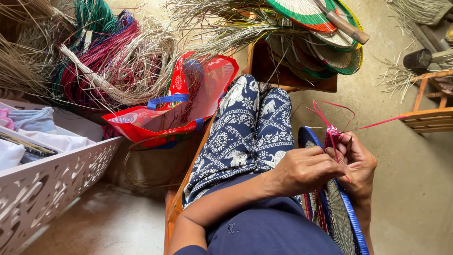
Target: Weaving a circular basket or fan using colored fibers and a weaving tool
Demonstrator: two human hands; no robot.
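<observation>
Both hands, left hand (304, 171) and right hand (358, 163), pinch pink strands (330, 123) at the woven fan (337, 212) rim; the fan's long axis runs five o'clock below the grip.

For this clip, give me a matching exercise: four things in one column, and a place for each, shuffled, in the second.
Things:
1. red shopping bag
2. white openwork basket
3. stack of finished woven fans
4. blue-rimmed woven fan

Places:
A. far left, holding folded cloths
B. at the right knee, held by the left hand and right hand
C. on the floor left of the legs, beside coloured strand bundles
D. top of the view, on a wooden stool

Pairs: 1-C, 2-A, 3-D, 4-B
</observation>
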